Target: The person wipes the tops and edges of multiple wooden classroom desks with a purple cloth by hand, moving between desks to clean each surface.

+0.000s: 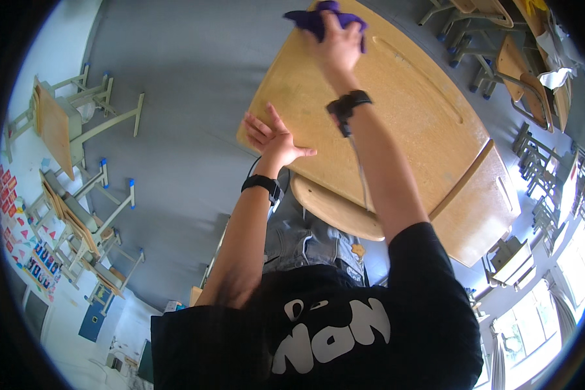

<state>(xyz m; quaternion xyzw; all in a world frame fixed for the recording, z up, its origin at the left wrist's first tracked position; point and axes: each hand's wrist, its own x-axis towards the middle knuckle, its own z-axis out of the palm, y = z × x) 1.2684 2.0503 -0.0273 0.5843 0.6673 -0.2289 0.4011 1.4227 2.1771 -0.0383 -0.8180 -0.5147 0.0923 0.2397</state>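
Note:
A purple cloth [312, 22] lies bunched under my right hand [339, 46], pressed on the far left corner of a wooden desk top [409, 122]. The fingers of that hand are bent over the cloth; a black strap with a small device and a thin cable is on the wrist. My left hand [279, 141], fingers spread and holding nothing, is over the near left edge of the desk. Whether its palm touches the wood I cannot tell. It too wears a black wrist strap. A groove runs along the desk's far side.
A wooden chair seat [331, 207] is partly under the near desk edge. A second desk top [482, 209] adjoins on the right. Stacked desks and chairs [56, 129] stand along the left wall. More chairs [521, 80] are at the upper right, beside grey floor [185, 97].

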